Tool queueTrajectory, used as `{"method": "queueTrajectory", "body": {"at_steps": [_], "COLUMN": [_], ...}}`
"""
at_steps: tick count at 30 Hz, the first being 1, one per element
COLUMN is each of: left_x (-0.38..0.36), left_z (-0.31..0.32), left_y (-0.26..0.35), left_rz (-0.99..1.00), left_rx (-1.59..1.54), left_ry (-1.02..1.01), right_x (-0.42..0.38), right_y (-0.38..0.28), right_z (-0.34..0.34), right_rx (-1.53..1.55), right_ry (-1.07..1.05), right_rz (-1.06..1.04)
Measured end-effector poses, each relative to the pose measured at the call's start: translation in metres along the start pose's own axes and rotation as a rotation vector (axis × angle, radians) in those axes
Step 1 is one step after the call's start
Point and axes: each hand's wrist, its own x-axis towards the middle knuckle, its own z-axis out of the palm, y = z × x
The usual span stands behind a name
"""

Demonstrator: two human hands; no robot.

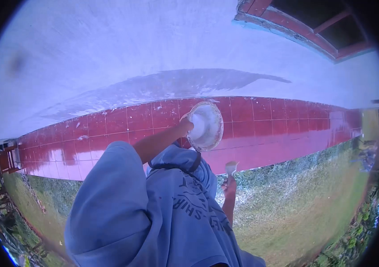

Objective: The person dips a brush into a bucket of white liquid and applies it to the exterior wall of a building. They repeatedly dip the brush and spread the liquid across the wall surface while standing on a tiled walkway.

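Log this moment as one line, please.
left hand: holds container, whitish inside | right hand: holds brush, apart from wall | wall: grey patch near red tiles

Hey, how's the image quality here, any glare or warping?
In the head view, fisheye distortion bows the red tiles, with black corners; glare pales part of those tiles; a bluish-purple cast tints the wall; the bucket and brush look fairly clear.

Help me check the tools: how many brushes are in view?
1. The brush is in the right hand; in the picture it is below and right of the container in the left hand. Others could be hidden behind the shirt.
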Motion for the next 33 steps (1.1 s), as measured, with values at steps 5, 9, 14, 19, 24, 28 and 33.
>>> {"method": "queueTrajectory", "body": {"at_steps": [5,9,14,19,24,28,33], "left_x": [-0.017,-0.024,-0.027,-0.043,-0.096,-0.137,-0.160], "left_z": [-0.011,-0.007,0.021,0.071,0.151,0.229,0.311], "left_y": [0.024,0.043,0.059,0.053,0.068,0.085,0.077], "left_rz": [0.000,0.000,-0.035,0.113,0.122,0.156,0.220], "left_rx": [0.018,-0.027,0.024,0.078,0.113,0.042,-0.226], "left_ry": [-0.205,-0.344,-0.417,-0.358,-0.257,-0.209,-0.273], "right_x": [-0.048,-0.074,-0.044,0.003,0.043,0.055,0.057], "right_y": [-0.075,-0.123,-0.167,-0.210,-0.272,-0.327,-0.380], "right_z": [0.092,0.157,0.188,0.191,0.170,0.140,0.115], "right_rx": [-0.241,-0.542,-0.847,-1.018,-1.255,-1.245,-1.352], "right_ry": [-0.097,-0.187,-0.239,-0.274,-0.247,-0.131,0.063], "right_rz": [-0.254,-0.434,-0.356,-0.426,-0.521,-0.758,-0.894]}}
